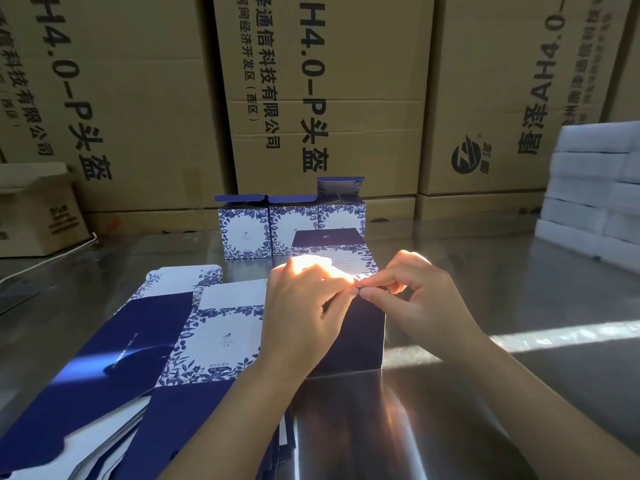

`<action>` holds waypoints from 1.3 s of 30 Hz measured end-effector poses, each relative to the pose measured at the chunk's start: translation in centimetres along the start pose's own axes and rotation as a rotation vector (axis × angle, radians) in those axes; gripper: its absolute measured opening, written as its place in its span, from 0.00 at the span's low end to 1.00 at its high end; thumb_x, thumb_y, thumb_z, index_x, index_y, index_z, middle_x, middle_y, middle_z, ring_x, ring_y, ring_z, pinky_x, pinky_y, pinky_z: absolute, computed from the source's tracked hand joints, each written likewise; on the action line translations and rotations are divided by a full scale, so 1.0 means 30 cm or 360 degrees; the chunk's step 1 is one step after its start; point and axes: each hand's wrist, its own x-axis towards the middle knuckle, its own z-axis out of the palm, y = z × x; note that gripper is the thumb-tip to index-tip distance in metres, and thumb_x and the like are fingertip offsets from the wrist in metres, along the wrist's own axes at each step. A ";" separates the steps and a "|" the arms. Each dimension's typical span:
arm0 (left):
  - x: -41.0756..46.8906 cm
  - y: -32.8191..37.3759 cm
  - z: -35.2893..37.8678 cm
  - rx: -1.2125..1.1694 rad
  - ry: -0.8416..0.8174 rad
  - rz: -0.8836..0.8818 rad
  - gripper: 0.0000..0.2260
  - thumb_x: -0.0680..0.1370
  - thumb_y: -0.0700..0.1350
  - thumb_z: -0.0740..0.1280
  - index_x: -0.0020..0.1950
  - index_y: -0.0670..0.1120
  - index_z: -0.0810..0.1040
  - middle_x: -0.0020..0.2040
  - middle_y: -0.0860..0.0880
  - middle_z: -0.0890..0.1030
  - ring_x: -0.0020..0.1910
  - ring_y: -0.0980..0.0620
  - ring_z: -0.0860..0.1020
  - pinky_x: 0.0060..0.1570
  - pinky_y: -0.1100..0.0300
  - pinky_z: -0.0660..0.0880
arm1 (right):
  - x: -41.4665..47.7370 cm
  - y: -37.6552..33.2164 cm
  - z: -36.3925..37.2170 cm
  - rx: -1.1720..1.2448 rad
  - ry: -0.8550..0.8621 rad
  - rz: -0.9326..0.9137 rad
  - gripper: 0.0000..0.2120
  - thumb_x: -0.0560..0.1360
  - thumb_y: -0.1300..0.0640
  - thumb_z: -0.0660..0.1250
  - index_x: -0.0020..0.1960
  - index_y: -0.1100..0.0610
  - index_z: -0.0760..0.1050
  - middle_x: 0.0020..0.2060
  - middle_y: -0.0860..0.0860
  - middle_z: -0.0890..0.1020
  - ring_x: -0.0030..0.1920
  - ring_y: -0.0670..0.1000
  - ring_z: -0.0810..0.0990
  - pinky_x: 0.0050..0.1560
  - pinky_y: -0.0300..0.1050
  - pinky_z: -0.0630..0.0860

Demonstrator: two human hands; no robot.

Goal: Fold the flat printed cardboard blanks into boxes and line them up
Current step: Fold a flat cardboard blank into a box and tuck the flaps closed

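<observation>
Brown shipping cartons with black print wall off the top of the frame, and below them a shiny metal table runs to the bottom edge. A stack of white foam blocks sits at the right edge.

Three finished boxes stand touching side by side at centre, just above the hands, with their lids not yet tucked in. A fanned pile of flat blanks lies at lower left.

The half-folded box stands upright on the table at centre frame, its dark blue side toward the camera and its printed lid panel rising behind the fingers. The left hand and the right hand meet over its near top edge. Each curls in with thumb and forefinger pinching what looks like a small flap (sun glare washes out the exact contact).

The box lies directly below and between both hands, with the row straight up-frame of it. The free place seems to be at the row's right end, so the right hand is the nearer one for sliding the box there.
</observation>
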 end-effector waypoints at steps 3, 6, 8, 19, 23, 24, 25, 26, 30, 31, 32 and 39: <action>-0.002 -0.005 -0.002 0.0008 0.0011 0.0006 0.04 0.73 0.47 0.69 0.41 0.53 0.84 0.37 0.57 0.80 0.43 0.55 0.73 0.48 0.60 0.62 | 0.002 0.003 -0.008 -0.0030 -0.0030 -0.0010 0.04 0.70 0.58 0.74 0.42 0.50 0.85 0.35 0.48 0.77 0.41 0.48 0.73 0.40 0.38 0.70; -0.005 -0.010 -0.001 0.0069 0.0030 0.0060 0.03 0.72 0.46 0.69 0.42 0.52 0.83 0.39 0.56 0.81 0.45 0.53 0.75 0.51 0.58 0.63 | 0.007 0.008 -0.027 -0.0056 -0.0056 -0.0021 0.05 0.69 0.59 0.75 0.41 0.48 0.85 0.34 0.43 0.76 0.41 0.46 0.74 0.39 0.32 0.68; -0.005 -0.012 -0.003 0.0100 0.0008 0.0022 0.04 0.72 0.48 0.68 0.42 0.52 0.83 0.41 0.56 0.82 0.45 0.51 0.78 0.52 0.56 0.64 | 0.014 0.015 -0.042 -0.0056 -0.0063 0.0021 0.06 0.69 0.58 0.75 0.39 0.47 0.84 0.35 0.41 0.76 0.40 0.44 0.74 0.39 0.30 0.67; -0.001 -0.003 -0.002 -0.0141 0.0026 -0.0072 0.03 0.72 0.45 0.70 0.40 0.51 0.82 0.40 0.59 0.81 0.46 0.60 0.74 0.51 0.61 0.64 | 0.005 0.017 -0.005 -0.0329 0.0020 -0.0142 0.05 0.69 0.54 0.76 0.44 0.48 0.85 0.49 0.40 0.73 0.54 0.42 0.69 0.53 0.25 0.62; -0.004 -0.004 -0.004 -0.0104 0.0014 -0.0040 0.03 0.73 0.45 0.69 0.41 0.51 0.83 0.40 0.59 0.81 0.45 0.59 0.75 0.51 0.60 0.64 | 0.002 0.016 0.006 -0.0258 0.0041 -0.0196 0.03 0.70 0.58 0.75 0.43 0.53 0.85 0.41 0.44 0.78 0.48 0.49 0.74 0.50 0.34 0.67; -0.004 -0.005 -0.005 -0.0089 0.0009 -0.0033 0.03 0.73 0.46 0.69 0.41 0.51 0.83 0.40 0.59 0.81 0.45 0.58 0.75 0.51 0.59 0.65 | 0.002 0.015 0.009 -0.0230 0.0036 -0.0212 0.03 0.70 0.58 0.74 0.43 0.54 0.84 0.41 0.45 0.78 0.47 0.50 0.74 0.50 0.37 0.68; -0.004 -0.007 -0.005 -0.0080 0.0006 -0.0029 0.03 0.73 0.46 0.69 0.41 0.51 0.83 0.40 0.58 0.81 0.45 0.57 0.76 0.51 0.58 0.65 | 0.001 0.016 0.010 -0.0205 0.0032 -0.0222 0.03 0.70 0.58 0.73 0.43 0.55 0.84 0.40 0.46 0.79 0.47 0.50 0.74 0.50 0.39 0.69; -0.004 -0.008 -0.005 -0.0075 0.0002 -0.0024 0.04 0.73 0.46 0.69 0.41 0.52 0.83 0.40 0.58 0.81 0.45 0.56 0.76 0.51 0.58 0.65 | 0.002 0.018 0.012 -0.0189 0.0026 -0.0227 0.03 0.70 0.58 0.73 0.43 0.55 0.84 0.40 0.46 0.79 0.47 0.50 0.74 0.50 0.40 0.70; -0.004 -0.012 -0.002 -0.0072 -0.0005 -0.0026 0.03 0.73 0.47 0.69 0.42 0.52 0.83 0.40 0.58 0.81 0.45 0.56 0.77 0.50 0.55 0.69 | 0.006 0.021 0.019 -0.0153 -0.0047 -0.0172 0.06 0.70 0.54 0.68 0.45 0.53 0.82 0.45 0.41 0.79 0.52 0.44 0.74 0.52 0.36 0.70; -0.005 -0.013 0.000 -0.0071 0.0000 -0.0025 0.04 0.73 0.47 0.69 0.42 0.51 0.83 0.41 0.57 0.81 0.45 0.55 0.77 0.49 0.54 0.70 | 0.006 0.021 0.021 -0.0132 -0.0070 -0.0147 0.06 0.70 0.53 0.67 0.45 0.52 0.81 0.47 0.39 0.78 0.54 0.42 0.73 0.54 0.33 0.68; -0.007 -0.013 0.003 -0.0068 0.0008 -0.0027 0.04 0.73 0.47 0.68 0.43 0.51 0.84 0.42 0.55 0.82 0.46 0.53 0.77 0.49 0.53 0.72 | 0.006 0.023 0.023 -0.0119 -0.0092 -0.0126 0.06 0.71 0.53 0.66 0.46 0.50 0.80 0.50 0.38 0.78 0.56 0.40 0.72 0.55 0.31 0.67; -0.010 -0.021 0.006 -0.0276 -0.0060 -0.0363 0.20 0.70 0.52 0.68 0.61 0.53 0.76 0.70 0.50 0.66 0.70 0.53 0.63 0.60 0.57 0.67 | 0.020 0.075 -0.018 -0.0252 -0.0066 0.0001 0.08 0.75 0.59 0.67 0.46 0.46 0.76 0.61 0.36 0.73 0.58 0.44 0.74 0.54 0.26 0.66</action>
